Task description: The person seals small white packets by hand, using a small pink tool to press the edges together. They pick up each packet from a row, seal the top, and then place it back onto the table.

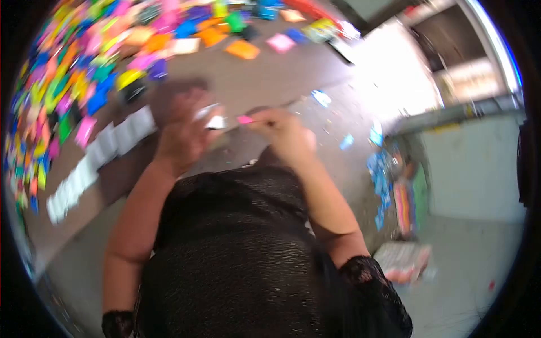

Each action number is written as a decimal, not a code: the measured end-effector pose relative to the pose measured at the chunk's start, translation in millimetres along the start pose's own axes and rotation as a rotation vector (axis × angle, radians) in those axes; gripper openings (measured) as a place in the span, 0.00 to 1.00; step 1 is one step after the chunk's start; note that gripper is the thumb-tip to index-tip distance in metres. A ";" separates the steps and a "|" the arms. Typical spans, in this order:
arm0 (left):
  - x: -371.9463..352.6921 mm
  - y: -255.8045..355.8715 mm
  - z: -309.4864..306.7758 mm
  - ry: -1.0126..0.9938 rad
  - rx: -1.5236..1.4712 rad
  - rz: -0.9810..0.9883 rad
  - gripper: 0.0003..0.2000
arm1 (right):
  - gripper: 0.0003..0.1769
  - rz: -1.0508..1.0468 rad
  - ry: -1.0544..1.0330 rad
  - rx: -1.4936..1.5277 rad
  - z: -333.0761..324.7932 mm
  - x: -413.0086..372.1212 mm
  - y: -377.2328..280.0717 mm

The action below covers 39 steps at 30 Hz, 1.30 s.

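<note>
My left hand [189,132] is blurred by motion above the table edge, its fingers closed around a small shiny white packet [216,121]. To its right, my right hand [287,135] pinches a small bright pink piece [245,119] between thumb and fingers. The pink piece points towards the white packet, with a small gap between them. Just left of my left hand, a row of overlapping white packets [115,139] lies along the table. What kind of thing the pink piece is, I cannot make out.
A large heap of small colourful packets [62,84] covers the table's far left. An orange packet [243,49] and a pink packet [280,43] lie at its edge. Blue scraps [380,180] hang or lie at the right, above a plastic-wrapped bundle [403,262] on the floor.
</note>
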<state>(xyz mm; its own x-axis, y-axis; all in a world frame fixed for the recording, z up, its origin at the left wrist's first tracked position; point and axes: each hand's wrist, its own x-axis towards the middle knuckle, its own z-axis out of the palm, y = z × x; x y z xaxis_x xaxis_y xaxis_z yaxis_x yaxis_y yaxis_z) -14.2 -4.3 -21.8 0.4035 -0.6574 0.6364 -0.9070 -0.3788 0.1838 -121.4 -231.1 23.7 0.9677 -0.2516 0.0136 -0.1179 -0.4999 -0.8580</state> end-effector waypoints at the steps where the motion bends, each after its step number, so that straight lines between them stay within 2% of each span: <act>1: 7.7 3.2 -10.1 0.054 0.004 0.008 0.17 | 0.08 0.032 -0.031 0.028 0.6 -8.2 -9.1; 3: 9.9 15.8 -17.9 0.005 -0.232 -0.129 0.16 | 0.06 -0.426 0.027 -0.072 14.6 -13.4 13.9; 5: 11.3 35.7 -31.1 -0.206 -0.410 -0.226 0.13 | 0.06 -0.429 0.054 -0.139 17.7 -26.8 -5.4; 8: 13.3 45.3 -41.1 -0.315 -0.540 -0.173 0.09 | 0.07 -0.506 0.086 -0.166 21.3 -32.5 -8.2; 10: 9.4 45.5 -44.7 -0.415 -0.540 -0.302 0.07 | 0.07 -0.515 0.036 -0.153 20.8 -34.8 -7.4; 11: 7.8 45.5 -41.8 -0.420 -0.548 -0.277 0.07 | 0.07 -0.507 0.059 -0.163 20.0 -36.0 -8.0; 13: 4.6 44.2 -38.2 -0.297 -0.591 -0.212 0.06 | 0.06 -0.418 0.033 -0.191 22.5 -37.7 -9.7; 15: 6.7 41.7 -39.0 -0.288 -0.558 -0.185 0.06 | 0.06 -0.401 0.011 -0.211 27.8 -34.1 -4.5; 17: 10.5 40.7 -40.6 -0.287 -0.564 -0.262 0.06 | 0.05 -0.372 0.004 -0.250 30.4 -29.5 -4.1; 21: 11.2 35.5 -46.8 -0.191 -0.570 -0.258 0.06 | 0.06 -0.404 0.027 -0.158 16.4 -24.9 3.6; 23: 14.9 33.6 -60.9 -0.028 -0.658 -0.418 0.03 | 0.07 -0.430 0.263 -0.117 -4.4 -19.1 21.2; 24: 16.6 34.6 -66.3 0.003 -0.644 -0.450 0.07 | 0.07 -0.305 0.308 -0.097 -14.7 -20.4 23.5; 25: 17.8 36.5 -65.4 0.009 -0.640 -0.452 0.07 | 0.07 -0.182 0.351 -0.079 -27.9 -22.4 21.0; 27: 21.0 41.1 -61.2 -0.109 -0.601 -0.320 0.09 | 0.07 -0.227 0.366 -0.069 -35.0 -23.3 20.4; 28: 18.9 43.0 -62.5 -0.283 -0.690 -0.438 0.08 | 0.07 -0.222 0.329 0.015 -31.5 -24.5 20.6; 29: 18.0 42.3 -56.1 -0.280 -0.689 -0.438 0.08 | 0.07 -0.217 0.293 0.097 -28.0 -25.4 21.2; 31: 13.4 38.7 -36.5 -0.601 -0.270 -0.063 0.03 | 0.07 -0.226 0.255 0.106 -14.2 -24.6 22.2; 32: 16.3 45.4 -32.9 -0.602 -0.269 -0.079 0.03 | 0.08 -0.235 0.213 0.119 -8.3 -23.0 24.3; 34: 26.6 64.1 -30.4 -0.330 -0.421 -0.113 0.12 | 0.08 -0.283 0.219 0.024 -1.0 -19.4 41.2; 35: 27.2 57.9 -34.0 -0.301 -0.323 -0.044 0.16 | 0.08 -0.347 0.234 -0.057 9.9 -14.3 44.2; 37: 25.7 32.5 -40.2 -0.248 -0.152 0.021 0.20 | 0.09 -0.229 0.309 0.079 15.0 -13.0 38.8; 38: 23.7 20.2 -40.3 -0.220 -0.094 0.022 0.20 | 0.08 -0.013 0.207 0.057 -0.8 -16.2 13.0; 39: 27.5 14.8 -44.6 -0.233 -0.067 0.021 0.20 | 0.09 -0.005 0.170 0.115 1.5 -10.8 22.7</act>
<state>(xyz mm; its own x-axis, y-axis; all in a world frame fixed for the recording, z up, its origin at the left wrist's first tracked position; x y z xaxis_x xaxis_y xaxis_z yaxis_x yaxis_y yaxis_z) -21.8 1.1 31.8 0.3942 -0.8000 0.4523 -0.9184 -0.3244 0.2267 -134.2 -238.5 3.3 0.9154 -0.3907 0.0965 -0.0775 -0.4064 -0.9104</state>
